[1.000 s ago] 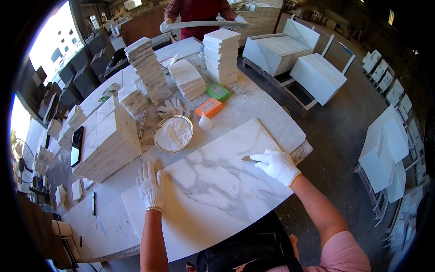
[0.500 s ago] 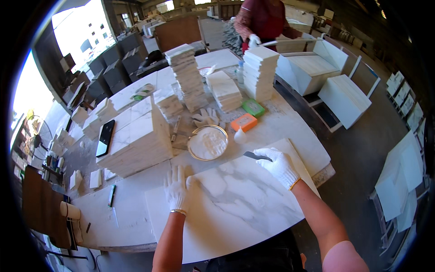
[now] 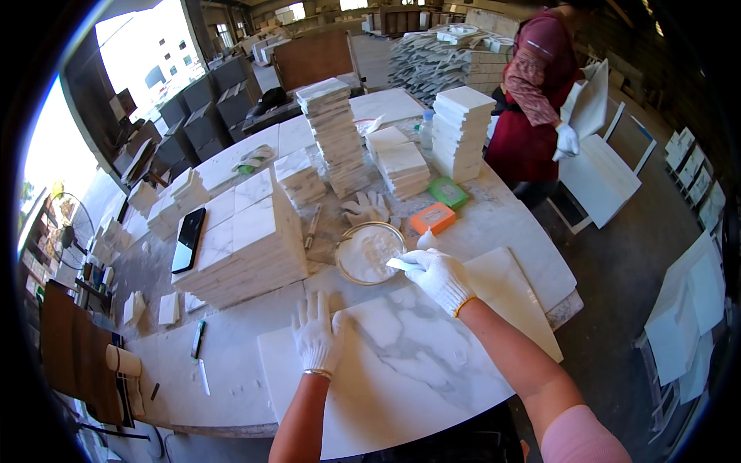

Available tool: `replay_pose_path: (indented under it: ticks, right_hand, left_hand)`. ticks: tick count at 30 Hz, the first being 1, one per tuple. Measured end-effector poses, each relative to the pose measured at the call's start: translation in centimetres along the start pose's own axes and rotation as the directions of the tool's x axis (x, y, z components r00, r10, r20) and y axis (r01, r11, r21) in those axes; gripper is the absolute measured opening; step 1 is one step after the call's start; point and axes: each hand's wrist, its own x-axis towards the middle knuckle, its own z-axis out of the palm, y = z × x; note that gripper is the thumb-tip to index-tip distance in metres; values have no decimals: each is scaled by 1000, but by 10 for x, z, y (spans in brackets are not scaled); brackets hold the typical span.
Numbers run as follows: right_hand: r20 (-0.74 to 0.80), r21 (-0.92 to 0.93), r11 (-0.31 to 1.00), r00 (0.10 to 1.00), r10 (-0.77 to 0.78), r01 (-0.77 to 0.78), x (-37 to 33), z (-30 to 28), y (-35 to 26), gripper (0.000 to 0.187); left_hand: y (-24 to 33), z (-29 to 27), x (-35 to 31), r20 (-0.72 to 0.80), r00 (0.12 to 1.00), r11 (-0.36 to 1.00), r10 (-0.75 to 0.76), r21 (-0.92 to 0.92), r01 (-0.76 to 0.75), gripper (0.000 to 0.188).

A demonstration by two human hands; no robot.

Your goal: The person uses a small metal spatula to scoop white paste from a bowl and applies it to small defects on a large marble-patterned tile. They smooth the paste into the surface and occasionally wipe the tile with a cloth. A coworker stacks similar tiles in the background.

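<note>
A large white marble-patterned slab (image 3: 401, 363) lies before me on the table. My left hand (image 3: 316, 339), in a white knit glove, rests flat on its left part with fingers spread. My right hand (image 3: 438, 284), gloved the same way, grips a thin flat scraper (image 3: 398, 265). The scraper's tip is at the right side of a round gold-rimmed tin (image 3: 356, 281) of white paste; its visible face looks white. Just beyond that hand are a small white dropper-like bottle (image 3: 427, 240), an orange box (image 3: 433, 218) and a green box (image 3: 448, 193).
Stacked marble tiles (image 3: 251, 231) stand at the left with a phone (image 3: 188, 240) on top. Taller tile stacks (image 3: 333, 139) rise behind the tin, near a loose glove (image 3: 366, 208). A cutter (image 3: 198, 338) lies at left. A co-worker (image 3: 532, 100) stands beyond the table's right side.
My right hand has moved left and away from me, from over the slab to the tin. The scraper, dark before, now looks white. The co-worker has moved right. My left hand stays on the slab.
</note>
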Motion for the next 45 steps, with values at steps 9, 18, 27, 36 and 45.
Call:
replay_pose_path:
  ticks: [9, 18, 27, 36, 45]
  right_hand:
    - [37, 86, 996, 999, 15, -18, 12, 14, -8, 27]
    - [75, 503, 861, 996, 39, -72, -4, -3, 13, 27]
    - [165, 493, 813, 951, 262, -309, -80, -92, 51, 34]
    - [145, 447, 835, 947, 286, -321, -130, -101, 85, 32]
    - [15, 166, 979, 993, 113, -114, -137, -100, 80, 29]
  left_hand:
    - [-1, -1, 0, -19, 1000, 1000, 2, -18, -2, 63]
    - [-2, 6, 4, -27, 999, 998, 47, -40, -48, 62]
    - [-4, 6, 1, -44, 998, 999, 44, 8, -43, 59]
    - [-1, 0, 2, -30, 999, 999, 37, 13, -37, 59]
    - [-1, 1, 2, -8, 1000, 1000, 18, 12, -18, 60]
